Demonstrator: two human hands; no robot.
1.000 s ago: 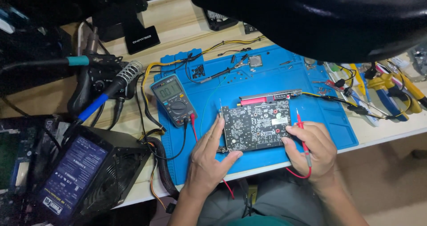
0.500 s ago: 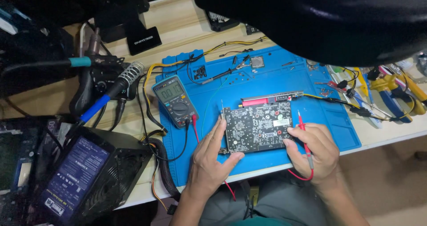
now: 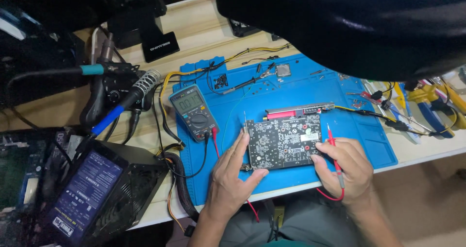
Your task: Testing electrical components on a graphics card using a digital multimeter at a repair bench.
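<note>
Circuit board [image 3: 284, 141] lies flat on the blue mat [image 3: 369, 130], near its front edge, component side up. Left hand [image 3: 232, 179] is open, fingers straight, pressed against the board's 9 o'clock edge to steady it. Right hand [image 3: 347, 167] is closed around a red probe [image 3: 334, 152], held like a pen at the board's 3 o'clock edge; whether the tip touches a pad I cannot tell. Red lead loops under that wrist.

Meter [image 3: 194, 112] sits at 10 o'clock from the board, display lit, digits too small to trust. Soldering iron stand [image 3: 116, 89] lies farther out at 9 o'clock; black power supply [image 3: 97, 193] at 8 o'clock.

Judgement: good probing here calls for a firm brace from the left hand so the board does not slide, a steep probe angle, and light pressure on one pad only, since neighbouring pads look tightly packed.
</note>
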